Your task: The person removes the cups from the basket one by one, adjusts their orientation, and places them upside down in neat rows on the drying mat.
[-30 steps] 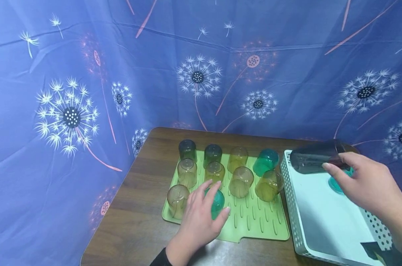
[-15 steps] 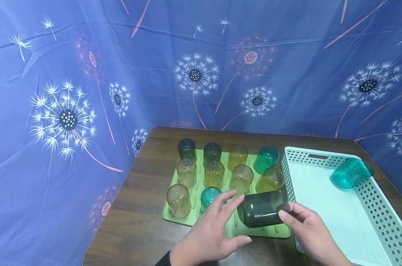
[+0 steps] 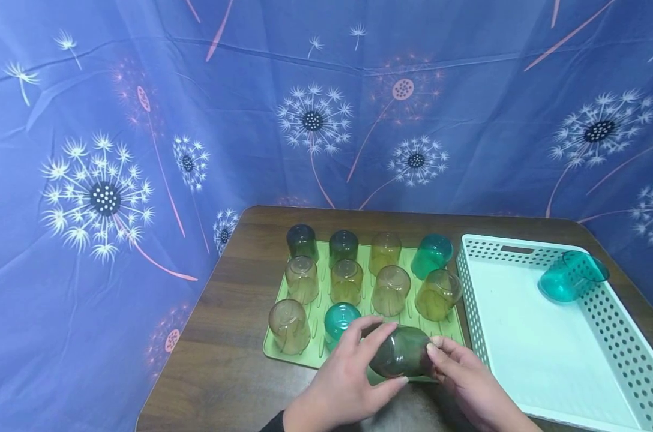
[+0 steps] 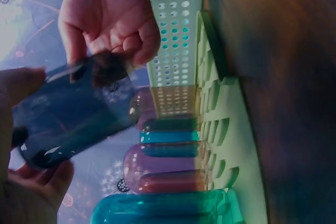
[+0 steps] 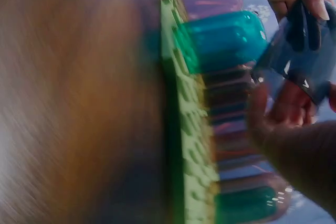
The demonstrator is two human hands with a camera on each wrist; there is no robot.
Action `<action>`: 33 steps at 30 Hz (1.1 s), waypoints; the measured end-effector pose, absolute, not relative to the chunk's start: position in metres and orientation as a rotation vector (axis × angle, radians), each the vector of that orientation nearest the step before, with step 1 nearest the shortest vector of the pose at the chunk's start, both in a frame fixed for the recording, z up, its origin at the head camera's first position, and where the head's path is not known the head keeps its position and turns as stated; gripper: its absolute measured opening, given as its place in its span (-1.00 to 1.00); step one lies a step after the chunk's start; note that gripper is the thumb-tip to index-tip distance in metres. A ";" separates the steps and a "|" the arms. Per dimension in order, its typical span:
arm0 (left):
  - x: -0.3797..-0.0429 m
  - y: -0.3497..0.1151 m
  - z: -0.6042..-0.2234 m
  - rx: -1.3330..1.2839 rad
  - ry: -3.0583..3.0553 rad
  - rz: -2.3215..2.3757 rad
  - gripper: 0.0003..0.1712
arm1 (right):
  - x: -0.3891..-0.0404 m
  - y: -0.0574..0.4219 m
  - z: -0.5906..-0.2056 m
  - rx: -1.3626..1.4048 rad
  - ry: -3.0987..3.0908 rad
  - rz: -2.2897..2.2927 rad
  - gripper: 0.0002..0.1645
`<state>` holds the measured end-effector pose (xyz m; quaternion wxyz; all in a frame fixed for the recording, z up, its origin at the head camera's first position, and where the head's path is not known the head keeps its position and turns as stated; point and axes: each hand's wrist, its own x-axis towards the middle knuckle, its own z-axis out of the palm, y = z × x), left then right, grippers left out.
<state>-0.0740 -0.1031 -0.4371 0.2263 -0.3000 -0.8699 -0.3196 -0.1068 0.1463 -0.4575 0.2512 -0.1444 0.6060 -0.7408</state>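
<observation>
A dark grey-green drinking glass (image 3: 404,354) is tilted on its side over the front right of the green draining mat (image 3: 322,255). Its base end lies between the thumb and fingers of my left hand (image 3: 348,378), which curl round it. At the rim end my right hand (image 3: 467,372) pinches the glass. The left wrist view has this glass (image 4: 79,111) raised above the mat's level. Just left of it, a teal glass (image 3: 341,321) stands upside down on the mat. Several more upturned glasses in smoky, amber and teal tints fill the rows behind.
To the right is a pale mint perforated basket (image 3: 532,348), where a teal glass (image 3: 561,283) leans against the far right wall. The brown wooden table (image 3: 218,360) borders a blue dandelion-print cloth (image 3: 240,120) at the back and left.
My right hand has brought the dark glass leftward from above the basket to over the mat. My left hand has moved right from the front teal glass and now grips the dark glass's base end.
</observation>
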 end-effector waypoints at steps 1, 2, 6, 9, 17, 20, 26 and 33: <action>-0.075 -0.103 -0.438 -0.815 -2.371 -0.856 0.02 | -0.106 0.146 -0.454 -0.328 1.821 -1.940 -0.65; -0.076 -0.102 -0.438 -0.805 -2.351 -0.833 0.03 | -0.106 0.146 -0.451 -0.267 1.973 -1.865 -0.65; -0.083 -0.099 -0.436 -0.757 -2.414 -0.675 0.00 | -0.101 0.147 -0.439 -0.126 2.382 -1.582 -0.54; -0.090 -0.095 -0.433 -0.750 -2.511 -0.504 -0.06 | -0.099 0.151 -0.432 -0.129 2.495 -1.475 -0.58; -0.104 -0.082 -0.434 -0.756 -2.644 -0.188 -0.10 | -0.099 0.157 -0.428 -0.139 2.500 -1.465 -0.64; -0.107 -0.079 -0.436 -0.753 -2.651 -0.128 -0.10 | -0.098 0.157 -0.429 -0.159 2.539 -1.465 -0.67; -0.111 -0.072 -0.437 -0.734 -2.645 0.001 -0.12 | -0.101 0.169 -0.414 -0.177 2.623 -1.412 -0.67; -0.110 -0.072 -0.435 -0.731 -2.650 0.082 -0.12 | -0.133 0.215 -0.367 -0.268 2.945 -1.140 -0.63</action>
